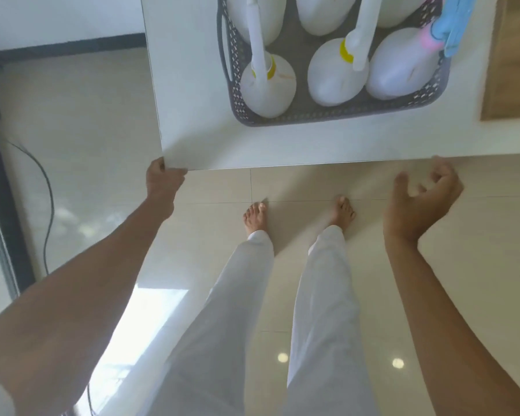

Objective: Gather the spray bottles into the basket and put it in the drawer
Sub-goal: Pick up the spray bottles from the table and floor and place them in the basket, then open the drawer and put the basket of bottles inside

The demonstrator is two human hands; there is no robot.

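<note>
While left hand (162,181) grips the white worktop's (192,115) near-left corner, grey basket (237,100) holds upright white spray bottles (267,91); right hand (418,205) loosely curled, empty, beside the near edge.

White spray bottles (333,73) with yellow collars, grey perforated basket (327,117), white drawer (192,85).

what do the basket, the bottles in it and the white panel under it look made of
Basket: grey plastic, matte, judging by its moulded lattice of small holes. Spray bottles: white plastic, probably, smooth with a soft sheen, slightly translucent. White panel: smooth and faintly glossy; laminated or painted board, cannot tell which.
</note>
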